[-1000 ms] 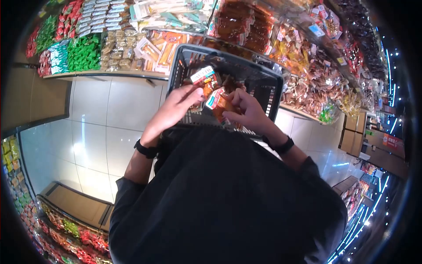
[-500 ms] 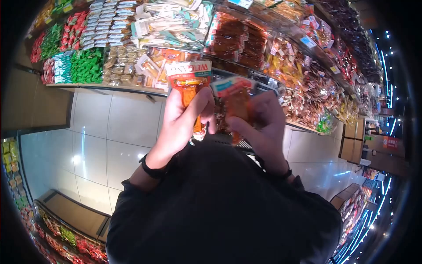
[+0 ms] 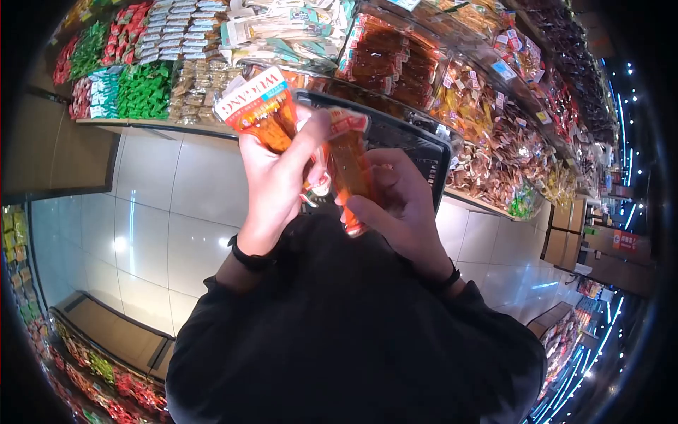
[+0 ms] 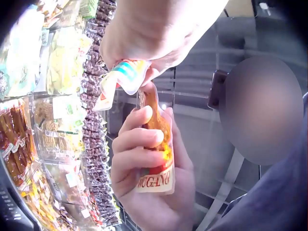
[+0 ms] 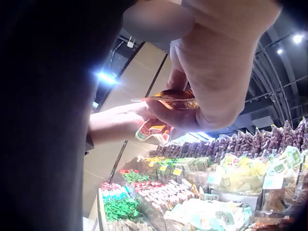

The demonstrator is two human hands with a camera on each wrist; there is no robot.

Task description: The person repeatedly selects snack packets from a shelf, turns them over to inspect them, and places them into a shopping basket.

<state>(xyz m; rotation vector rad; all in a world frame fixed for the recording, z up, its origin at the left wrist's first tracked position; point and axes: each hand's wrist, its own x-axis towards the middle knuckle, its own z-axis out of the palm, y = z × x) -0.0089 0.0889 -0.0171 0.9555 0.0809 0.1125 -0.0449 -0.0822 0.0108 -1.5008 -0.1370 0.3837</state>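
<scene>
My left hand grips a clear snack packet with orange-brown contents and a white WUGANG header, its top tilted left. The right hand holds a second similar packet with a red-and-white top, thumb across its lower part. In the left wrist view, fingers of the right hand curl round that packet, its WUGANG end downward. The two packets are close side by side in the head view, the right one overlapping the left fingertips. Below both hands is a dark shopping basket, its inside mostly hidden.
Shelf bins run along the far side: green-wrapped sweets, white-and-teal packets, brown packets and wrapped snacks. Pale floor tiles lie to the left. Another display stands at lower left.
Both hands have come up from the basket with a packet each. Since half a second ago the left packet has tilted leftward, and the right packet has moved in against the left hand.
</scene>
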